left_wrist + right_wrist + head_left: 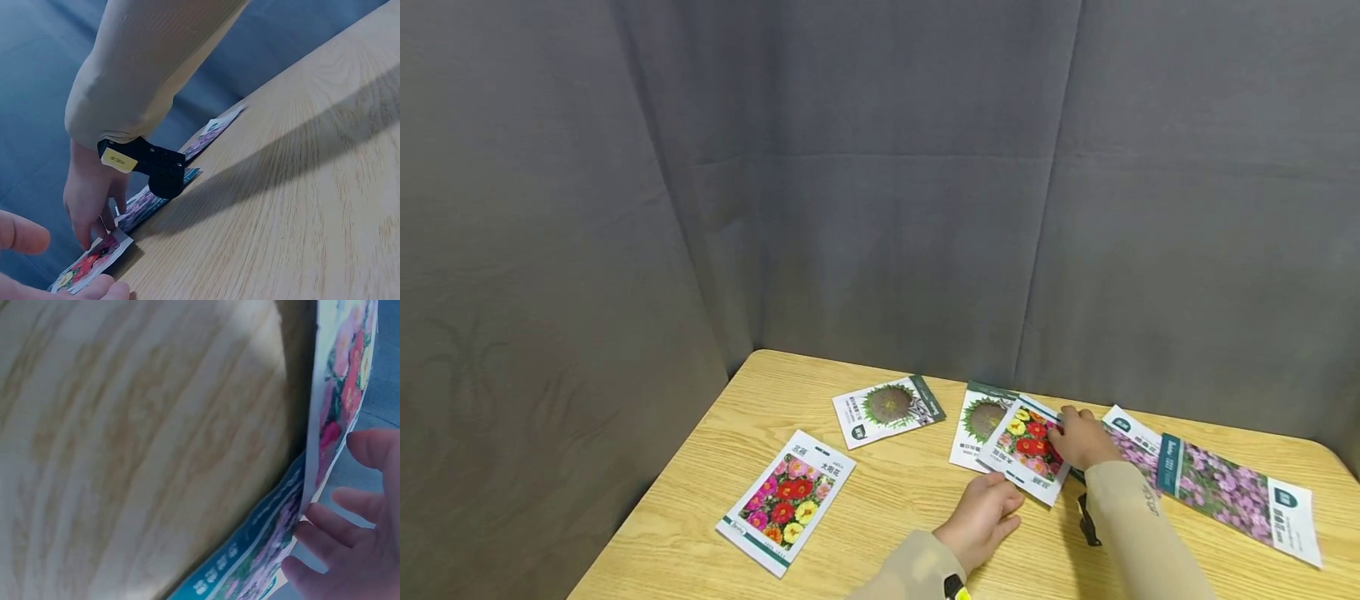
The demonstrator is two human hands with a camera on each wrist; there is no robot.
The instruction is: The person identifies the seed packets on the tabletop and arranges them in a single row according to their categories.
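Grip, left pair: my left hand point(981, 515), unclenched, thumb apart from fingers, at 7 o'clock of the upper flower packet point(1022, 448); fingertips at its near edge, pressure not readable.

Grip, right pair: my right hand point(1081, 439), at 3 o'clock of that packet, digits spread and relaxed, touching its edge without closing round it.

Item, in hand: the upper flower packet, red and yellow blooms, between both hands, overlapping the lower sunflower packet point(979, 421), which shows at its 10 o'clock. Handling, as I judge it: work the edges with flat, light fingertips from both sides (thin stock, likely to crease if pinched hard). Turn and slide it in small amounts, pressing little, since drag could carry the under-packet along. My right fingers should stay clear of the purple packets beside them.

Item, 8 to 9 o'clock, well apart: second flower packet point(785, 500), flat on the wooden table point(887, 517).

Items, 3 to 4 o'clock: large purple packet point(1225, 492), over part of the small purple packet point(1131, 433), the latter partly hidden by my right arm.

Item, towards 10 o'clock, farther out: loose sunflower packet point(889, 404), lying tilted.

Backing, 12 o'clock: grey curtain point(887, 183).
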